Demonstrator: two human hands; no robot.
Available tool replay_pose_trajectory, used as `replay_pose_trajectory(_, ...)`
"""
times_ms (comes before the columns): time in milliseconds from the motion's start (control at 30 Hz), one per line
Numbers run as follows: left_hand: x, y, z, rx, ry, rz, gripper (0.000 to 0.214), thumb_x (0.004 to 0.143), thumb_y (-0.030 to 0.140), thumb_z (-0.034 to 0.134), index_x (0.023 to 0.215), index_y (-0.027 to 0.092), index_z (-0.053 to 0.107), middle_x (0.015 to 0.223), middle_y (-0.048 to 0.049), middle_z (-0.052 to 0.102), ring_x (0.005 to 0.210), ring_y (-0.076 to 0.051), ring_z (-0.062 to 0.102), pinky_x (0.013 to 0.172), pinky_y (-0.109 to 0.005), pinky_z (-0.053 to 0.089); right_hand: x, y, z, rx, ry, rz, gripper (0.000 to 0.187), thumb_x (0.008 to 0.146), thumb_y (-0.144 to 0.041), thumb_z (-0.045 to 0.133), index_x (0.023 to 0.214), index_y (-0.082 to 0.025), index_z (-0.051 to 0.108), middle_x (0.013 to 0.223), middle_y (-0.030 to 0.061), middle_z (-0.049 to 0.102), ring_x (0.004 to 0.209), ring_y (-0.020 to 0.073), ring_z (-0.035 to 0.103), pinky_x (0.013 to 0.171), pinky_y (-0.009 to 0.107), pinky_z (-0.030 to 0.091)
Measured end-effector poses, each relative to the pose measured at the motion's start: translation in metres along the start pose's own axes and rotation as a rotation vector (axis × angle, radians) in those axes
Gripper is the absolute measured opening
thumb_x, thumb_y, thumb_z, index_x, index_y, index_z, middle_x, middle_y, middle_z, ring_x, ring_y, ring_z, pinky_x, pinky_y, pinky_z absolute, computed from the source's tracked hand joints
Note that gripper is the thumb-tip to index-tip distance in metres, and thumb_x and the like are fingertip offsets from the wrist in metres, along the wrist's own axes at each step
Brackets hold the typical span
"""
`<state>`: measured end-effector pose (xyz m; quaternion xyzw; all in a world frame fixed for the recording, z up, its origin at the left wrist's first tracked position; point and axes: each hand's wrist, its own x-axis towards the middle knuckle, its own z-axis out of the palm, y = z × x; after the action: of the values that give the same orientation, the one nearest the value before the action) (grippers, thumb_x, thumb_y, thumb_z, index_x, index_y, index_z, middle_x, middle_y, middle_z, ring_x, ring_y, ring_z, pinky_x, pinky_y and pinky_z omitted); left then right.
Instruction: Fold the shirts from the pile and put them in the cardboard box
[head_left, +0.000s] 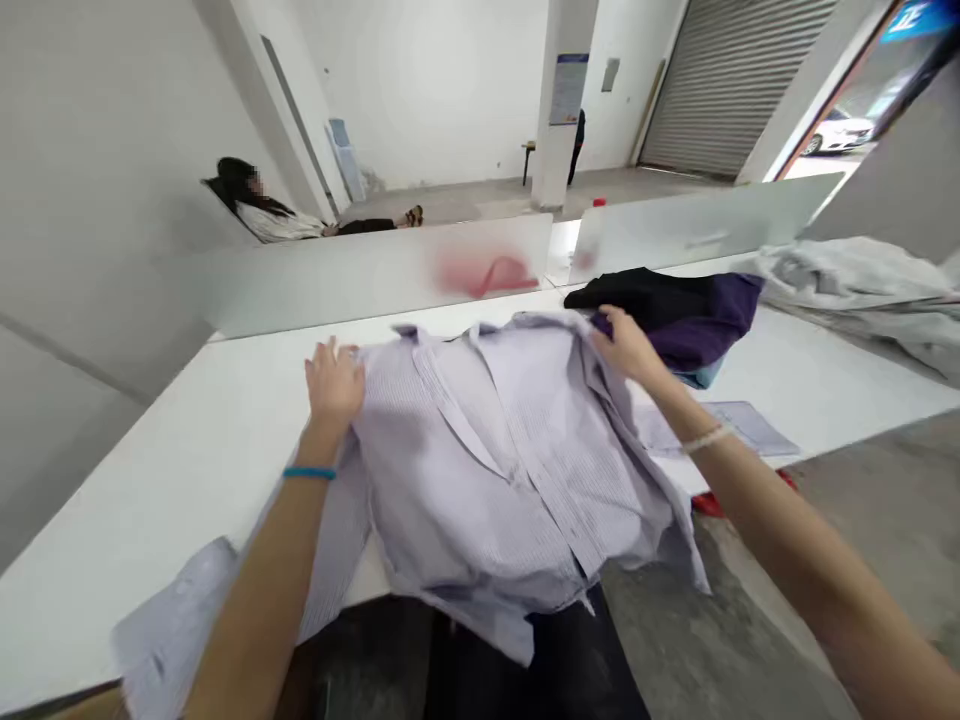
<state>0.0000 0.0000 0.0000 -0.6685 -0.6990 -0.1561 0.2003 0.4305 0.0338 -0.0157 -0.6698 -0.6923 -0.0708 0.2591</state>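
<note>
A pale lilac, finely striped long-sleeved shirt (480,440) lies spread over the white table, its front parted and its lower hem hanging past the near edge. My left hand (335,382) is closed on the cloth at the shirt's left shoulder, with a blue band around the wrist. At the opposite shoulder, my right hand (628,345) pinches the fabric; a pale bracelet circles that wrist. One sleeve runs down under my left forearm to a cuff (176,600) at the table's near left. The other sleeve hangs along the shirt's right side.
Dark black and purple clothes (675,305) lie just beyond my right hand on the white table (247,400). A lilac folded piece (750,427) sits at right; grey-white cloth (862,275) is heaped farther off. A frosted divider (360,275) lines the back, with a person (277,215) seated behind it.
</note>
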Motion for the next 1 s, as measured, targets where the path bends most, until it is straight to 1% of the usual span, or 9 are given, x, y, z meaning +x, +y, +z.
replay_pose_trajectory(33,-0.022,0.005,0.004,-0.038,-0.118,0.048,0.038,0.091,0.023,0.033,0.113,0.008,0.060,0.122,-0.0195,0.061,0.117,-0.031,0.054,0.097,-0.045,0.041,-0.020,-0.006,0.010,0.005,-0.066,-0.117,0.045,0.091,-0.024,0.045,0.132,-0.005,0.048,0.130,0.0236,0.053,0.121,0.0321,0.051,0.097,0.046,0.044)
replay_pose_trajectory(100,-0.066,0.014,0.013,-0.090,-0.290,0.127,0.041,0.094,0.029,0.029,0.111,0.011,0.062,0.107,-0.0146,0.069,0.102,-0.028,0.063,0.090,-0.042,0.046,-0.057,-0.018,0.030,0.005,-0.184,-0.303,0.041,0.093,-0.027,0.044,0.129,-0.010,0.053,0.134,0.0207,0.050,0.127,0.0308,0.046,0.102,0.045,0.040)
replay_pose_trajectory(167,-0.106,0.022,0.024,-0.116,-0.395,0.192,0.048,0.096,0.040,0.027,0.117,0.012,0.060,0.112,-0.0148,0.068,0.105,-0.028,0.062,0.092,-0.043,0.046,-0.089,-0.030,0.050,0.000,-0.278,-0.430,0.044,0.096,-0.034,0.041,0.134,-0.014,0.051,0.142,0.0178,0.044,0.134,0.0310,0.037,0.106,0.048,0.035)
replay_pose_trajectory(267,-0.146,0.030,0.044,-0.097,-0.368,0.247,0.058,0.096,0.047,0.027,0.134,0.009,0.048,0.141,-0.0180,0.048,0.131,-0.034,0.042,0.105,-0.050,0.036,-0.119,-0.045,0.073,-0.043,-0.364,-0.476,0.053,0.098,-0.045,0.034,0.144,-0.020,0.038,0.151,0.0148,0.032,0.140,0.0339,0.026,0.108,0.057,0.029)
replay_pose_trajectory(367,-0.153,0.028,0.064,-0.091,-0.335,0.233,0.063,0.095,0.049,0.025,0.143,0.008,0.037,0.150,-0.0172,0.035,0.138,-0.036,0.030,0.109,-0.053,0.028,-0.124,-0.057,0.088,-0.085,-0.398,-0.460,0.056,0.098,-0.049,0.030,0.146,-0.022,0.034,0.153,0.0141,0.026,0.141,0.0356,0.020,0.110,0.059,0.023)
replay_pose_trajectory(500,-0.116,0.012,0.090,-0.112,-0.351,0.260,0.065,0.095,0.049,0.025,0.145,0.008,0.032,0.151,-0.0166,0.032,0.140,-0.035,0.026,0.111,-0.053,0.025,-0.105,-0.071,0.100,-0.096,-0.403,-0.424,0.056,0.098,-0.049,0.027,0.148,-0.023,0.031,0.154,0.0129,0.024,0.142,0.0357,0.017,0.111,0.058,0.020)
replay_pose_trajectory(667,-0.041,-0.008,0.126,-0.095,-0.438,0.241,0.065,0.094,0.048,0.026,0.146,0.008,0.031,0.153,-0.0145,0.028,0.141,-0.033,0.023,0.113,-0.049,0.021,-0.074,-0.090,0.117,-0.109,-0.417,-0.352,0.056,0.098,-0.048,0.027,0.149,-0.023,0.029,0.154,0.0131,0.023,0.142,0.0368,0.017,0.110,0.059,0.017)
replay_pose_trajectory(800,0.011,-0.013,0.152,-0.093,-0.426,0.237,0.063,0.095,0.045,0.024,0.146,0.009,0.030,0.153,-0.0135,0.029,0.142,-0.031,0.023,0.114,-0.047,0.020,-0.049,-0.107,0.135,-0.095,-0.405,-0.248,0.056,0.098,-0.047,0.026,0.149,-0.022,0.028,0.155,0.0142,0.023,0.142,0.0373,0.017,0.110,0.059,0.015)
replay_pose_trajectory(1000,0.054,-0.020,0.173,-0.108,-0.420,0.258,0.062,0.094,0.044,0.024,0.146,0.010,0.031,0.154,-0.0122,0.029,0.142,-0.029,0.024,0.113,-0.045,0.020,-0.018,-0.123,0.153,-0.064,-0.432,-0.147,0.058,0.098,-0.048,0.022,0.149,-0.021,0.027,0.155,0.0141,0.021,0.142,0.0368,0.015,0.110,0.059,0.012)
